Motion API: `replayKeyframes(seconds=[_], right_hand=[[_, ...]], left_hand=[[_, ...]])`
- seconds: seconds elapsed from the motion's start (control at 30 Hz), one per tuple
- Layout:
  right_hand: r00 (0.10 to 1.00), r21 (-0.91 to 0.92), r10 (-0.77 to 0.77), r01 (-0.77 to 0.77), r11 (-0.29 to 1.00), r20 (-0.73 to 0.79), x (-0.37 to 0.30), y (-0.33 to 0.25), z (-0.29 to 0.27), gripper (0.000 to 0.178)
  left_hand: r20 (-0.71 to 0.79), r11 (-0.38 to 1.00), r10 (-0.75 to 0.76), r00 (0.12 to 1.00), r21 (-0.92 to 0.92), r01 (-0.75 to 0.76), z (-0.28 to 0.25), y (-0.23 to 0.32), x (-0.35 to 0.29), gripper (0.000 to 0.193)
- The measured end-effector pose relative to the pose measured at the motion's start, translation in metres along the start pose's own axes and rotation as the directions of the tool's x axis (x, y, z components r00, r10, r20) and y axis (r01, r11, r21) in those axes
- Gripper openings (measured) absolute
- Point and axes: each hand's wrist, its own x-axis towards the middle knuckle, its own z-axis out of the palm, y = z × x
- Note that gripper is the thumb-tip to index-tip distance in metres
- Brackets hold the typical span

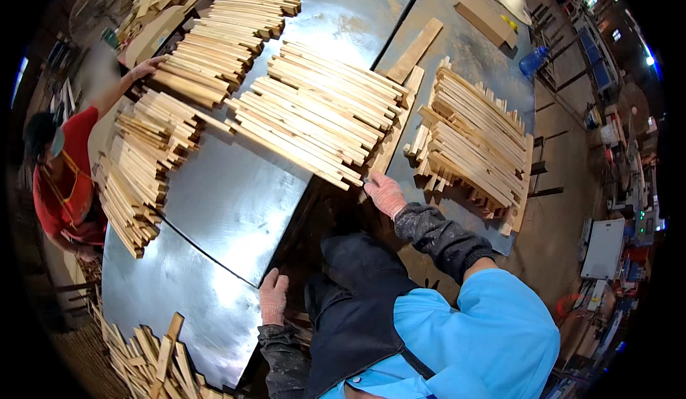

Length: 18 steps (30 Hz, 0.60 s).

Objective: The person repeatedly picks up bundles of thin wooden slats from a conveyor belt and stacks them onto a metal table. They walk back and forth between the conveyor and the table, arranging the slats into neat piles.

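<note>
My right hand point(386, 196), in a pinkish knit glove, is closed at the near end of a long wooden board point(397, 128). This board runs along the right ends of a row of pale wooden strips point(318, 111) on the metal table. My left hand point(273, 298), also gloved, rests at the table's near edge with its fingers extended and nothing visible in it. One strip point(293, 153) at the front of the row sticks out farther left than the others.
More strips point(475, 138) are stacked to the right. At left, a co-worker in red point(68, 184) reaches to another strip row point(214, 45); a further group point(136, 177) lies nearer. Loose pieces point(161, 363) fill the lower left. A dark gap point(300, 220) borders the metal table point(236, 199).
</note>
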Motion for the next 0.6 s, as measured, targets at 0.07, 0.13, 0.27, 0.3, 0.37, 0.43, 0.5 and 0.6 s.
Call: replayKeyframes(seconds=[0.07, 0.13, 0.27, 0.3, 0.37, 0.43, 0.5, 0.6], right_hand=[[0.998, -0.030, -0.029, 0.027, 0.999, -0.061, 0.029, 0.014, 0.005, 0.063], [0.992, -0.160, -0.078, 0.061, 0.985, -0.102, 0.053, 0.016, 0.008, 0.062], [0.981, -0.263, -0.155, 0.120, 0.957, -0.119, 0.082, 0.021, 0.013, 0.056], [0.989, -0.276, -0.115, 0.086, 0.957, -0.090, 0.084, 0.006, 0.008, 0.055], [0.997, -0.257, -0.067, 0.053, 0.965, -0.046, 0.088, -0.005, 0.003, 0.055], [0.994, -0.265, -0.088, 0.069, 0.962, -0.059, 0.090, 0.005, 0.007, 0.060], [0.989, -0.203, -0.122, 0.102, 0.974, -0.089, 0.091, 0.012, 0.009, 0.063], [0.990, -0.146, -0.108, 0.094, 0.985, -0.093, 0.097, 0.010, 0.008, 0.062]], left_hand=[[0.002, 1.000, 0.010, 1.000, 0.020, -0.010, 0.005, 0.042, 0.028, 0.056], [0.050, 0.991, -0.001, 0.999, 0.134, -0.006, 0.009, 0.073, 0.061, 0.054], [0.142, 0.950, 0.120, 0.983, 0.272, -0.156, 0.040, 0.160, 0.126, 0.059], [0.158, 0.938, 0.083, 0.984, 0.320, -0.131, 0.046, 0.175, 0.144, 0.061], [0.158, 0.930, 0.132, 0.978, 0.321, -0.178, 0.062, 0.188, 0.177, 0.060], [0.175, 0.934, 0.108, 0.979, 0.320, -0.160, 0.083, 0.217, 0.199, 0.059], [0.179, 0.941, 0.136, 0.974, 0.285, -0.184, 0.104, 0.229, 0.214, 0.056], [0.185, 0.965, 0.086, 0.979, 0.228, -0.128, 0.128, 0.231, 0.225, 0.057]])
